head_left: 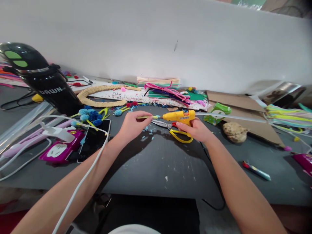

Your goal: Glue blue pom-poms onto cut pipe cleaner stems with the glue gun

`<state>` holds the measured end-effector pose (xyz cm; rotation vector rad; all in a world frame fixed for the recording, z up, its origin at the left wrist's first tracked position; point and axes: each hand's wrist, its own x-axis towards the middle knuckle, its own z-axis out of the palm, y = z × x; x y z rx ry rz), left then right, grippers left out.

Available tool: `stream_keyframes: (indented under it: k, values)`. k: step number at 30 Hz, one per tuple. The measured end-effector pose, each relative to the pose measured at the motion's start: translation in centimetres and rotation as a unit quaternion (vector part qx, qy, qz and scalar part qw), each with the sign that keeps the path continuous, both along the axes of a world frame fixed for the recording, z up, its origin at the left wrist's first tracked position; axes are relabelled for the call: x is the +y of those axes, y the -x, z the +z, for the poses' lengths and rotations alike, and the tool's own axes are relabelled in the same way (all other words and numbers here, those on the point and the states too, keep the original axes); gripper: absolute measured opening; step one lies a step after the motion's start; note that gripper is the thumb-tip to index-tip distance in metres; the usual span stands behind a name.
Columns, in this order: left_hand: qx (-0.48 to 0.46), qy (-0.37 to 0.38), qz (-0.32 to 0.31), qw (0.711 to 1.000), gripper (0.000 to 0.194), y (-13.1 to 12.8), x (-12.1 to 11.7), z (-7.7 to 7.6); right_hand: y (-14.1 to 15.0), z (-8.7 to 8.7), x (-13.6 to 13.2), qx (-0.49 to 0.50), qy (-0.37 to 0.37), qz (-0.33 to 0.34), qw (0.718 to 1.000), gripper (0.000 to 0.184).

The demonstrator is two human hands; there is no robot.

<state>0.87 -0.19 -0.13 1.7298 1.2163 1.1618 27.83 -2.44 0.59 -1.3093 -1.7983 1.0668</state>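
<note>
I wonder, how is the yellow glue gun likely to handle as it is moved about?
The yellow glue gun in the right hand is probably light, as its body looks like plastic. The long translucent stick jutting from its rear may make it tail-heavy and could brush the green packet.

I see bare hands (135, 126) and forearms (240, 182) from here, black clothing (156, 211) below them, and, lowest in my view, a rounded white patch (134, 229) I cannot identify.

Grey surface (151, 175): scissors (162, 123) and blue bits (143, 137) between left grip (134, 126) and right grip (198, 130); cardboard (264, 131) rightward of both.
</note>
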Motion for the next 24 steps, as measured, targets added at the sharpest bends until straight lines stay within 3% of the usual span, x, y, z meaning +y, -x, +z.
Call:
stream_keyframes:
  k: [24]
  values:
    - [0.008, 0.007, 0.007, 1.000, 0.029, 0.21, 0.08, -0.01, -0.30, 0.08, -0.04, -0.048, -0.016, -0.010, 0.999, 0.035]
